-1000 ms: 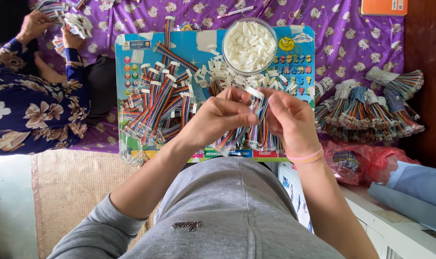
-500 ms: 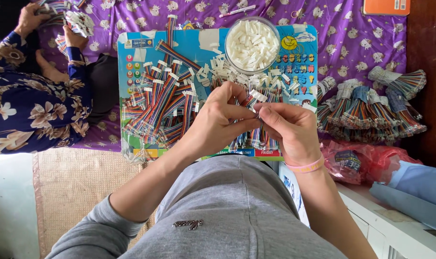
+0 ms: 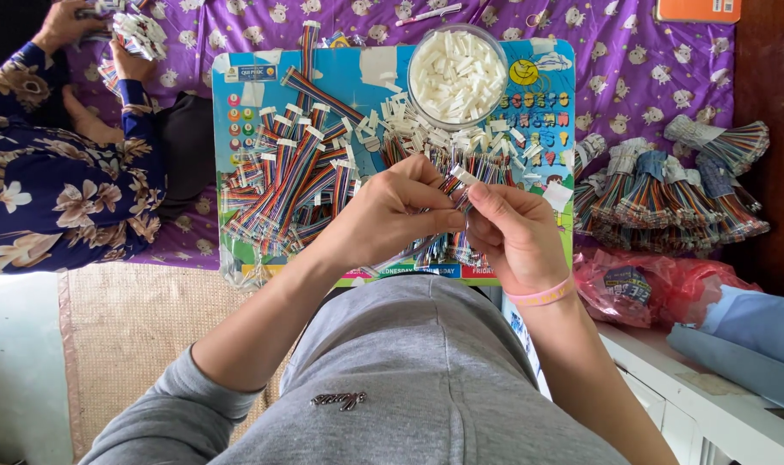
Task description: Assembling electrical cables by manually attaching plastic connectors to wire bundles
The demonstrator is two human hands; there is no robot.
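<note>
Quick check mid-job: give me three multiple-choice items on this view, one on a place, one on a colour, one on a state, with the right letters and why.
1. Where does the round bowl of white connectors stand?
A. at the far edge of the blue board
B. on the woven mat
C. on the red bag

2. What colour is the band on the right hand's wrist?
A. green
B. pink
C. black

3. How is the ribbon cable held?
A. lying loose on the board
B. by the left hand alone
C. pinched between both hands

Answers: 1 A, the bowl sits on the board's far edge; 2 B, a pink band circles the wrist; 3 C, both hands' fingertips meet on it.
</note>
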